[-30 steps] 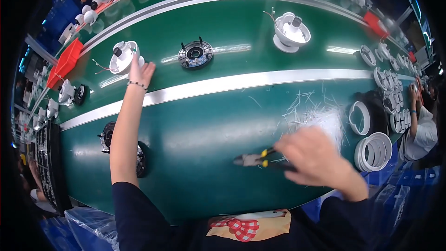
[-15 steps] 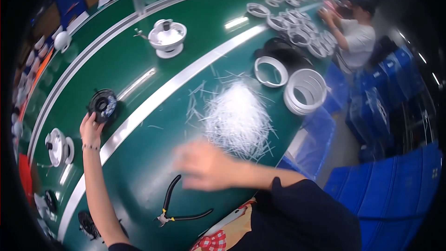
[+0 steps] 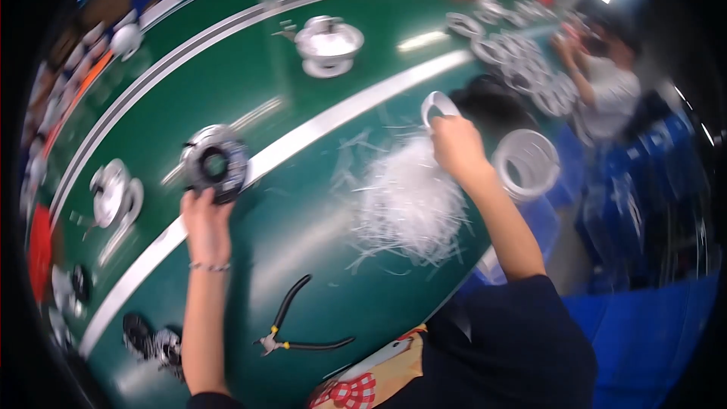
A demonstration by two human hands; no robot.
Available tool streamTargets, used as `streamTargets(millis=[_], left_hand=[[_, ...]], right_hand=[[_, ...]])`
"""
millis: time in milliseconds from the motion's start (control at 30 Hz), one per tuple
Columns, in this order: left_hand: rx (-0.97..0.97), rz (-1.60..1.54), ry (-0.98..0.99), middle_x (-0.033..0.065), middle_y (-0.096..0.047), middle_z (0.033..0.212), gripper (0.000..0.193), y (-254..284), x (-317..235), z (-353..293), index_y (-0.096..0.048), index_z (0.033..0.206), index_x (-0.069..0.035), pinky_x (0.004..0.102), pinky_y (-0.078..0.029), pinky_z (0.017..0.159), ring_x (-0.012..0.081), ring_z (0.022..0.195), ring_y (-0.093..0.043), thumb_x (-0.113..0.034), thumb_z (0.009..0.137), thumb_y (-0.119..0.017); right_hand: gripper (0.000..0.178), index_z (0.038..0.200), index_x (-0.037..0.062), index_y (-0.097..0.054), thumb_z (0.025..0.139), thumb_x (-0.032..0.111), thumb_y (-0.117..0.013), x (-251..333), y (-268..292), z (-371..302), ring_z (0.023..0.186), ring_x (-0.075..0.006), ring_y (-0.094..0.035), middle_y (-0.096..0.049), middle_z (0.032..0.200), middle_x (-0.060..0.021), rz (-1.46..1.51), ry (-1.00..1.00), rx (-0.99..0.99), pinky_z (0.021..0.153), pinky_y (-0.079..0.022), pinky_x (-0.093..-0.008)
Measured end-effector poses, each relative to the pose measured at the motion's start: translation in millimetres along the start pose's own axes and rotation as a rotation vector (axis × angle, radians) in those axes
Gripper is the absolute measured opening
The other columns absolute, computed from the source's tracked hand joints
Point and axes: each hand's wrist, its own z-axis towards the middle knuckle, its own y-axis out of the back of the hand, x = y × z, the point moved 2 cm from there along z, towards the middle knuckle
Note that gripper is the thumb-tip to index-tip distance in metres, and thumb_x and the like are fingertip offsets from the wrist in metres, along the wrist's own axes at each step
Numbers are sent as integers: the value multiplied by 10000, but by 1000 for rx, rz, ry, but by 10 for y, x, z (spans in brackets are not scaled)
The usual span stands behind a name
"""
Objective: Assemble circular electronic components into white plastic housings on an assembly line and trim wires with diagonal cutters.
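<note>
One holed black disc [image 3: 236,171], left hand [image 3: 207,224]; white ring [image 3: 447,104], right hand [image 3: 460,148].

the white ring [image 3: 447,104] is partly hidden by the right hand [image 3: 459,148]; the black round housing [image 3: 234,170] is blurred; the yellow printed cloth [image 3: 390,375] is cut off below.
</note>
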Motion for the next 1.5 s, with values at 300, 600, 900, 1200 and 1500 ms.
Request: streamTargets(millis=[300,600,900,1200,1500], left_hand=[[-191,-41,-151,115,-478,1066,337,491,17,-161,-342,1078,-24,357,-535,744,205,928,-551,102,776,-422],[-391,229,-332,121,-540,922,350,1072,-90,-208,-420,1024,57,290,-484,698,176,826,-556,51,676,-464],[-491,275,-511,204,-548,914,422,907,241,-130,-380,1051,-3,363,-427,793,338,888,-547,31,642,-480],[-97,274,-547,178,-508,1053,627,815,223,-260,-285,1198,-14,347,-400,861,291,1025,-503,65,610,-487],[364,-732,345,150,-463,1208,574,1159,-546,-481,-383,1245,-44,511,-327,948,313,1139,-421,-483,882,-313]], right_hand=[[447,1100,-4,-451,687,32,-620,2356,312,-350,701,-347,-580,-584,793,-192,858,822,225,610,-459,-396],[961,1267,1,-309,526,401,-773,2989,33,-405,1145,-400,-337,-380,1212,-236,409,920,138,956,-268,-466],[1011,1359,44,-175,560,233,-764,2431,-471,-164,1210,-290,-321,-278,1338,-192,716,777,357,1018,-219,-384],[739,1325,33,-264,698,148,-637,2877,-539,284,1207,-277,-316,-280,1346,-141,1088,550,70,1010,-234,-395],[1109,1321,-19,-193,467,316,-815,3625,-164,-178,1145,-308,-381,-363,1233,-199,1152,705,-36,968,-307,-385]])
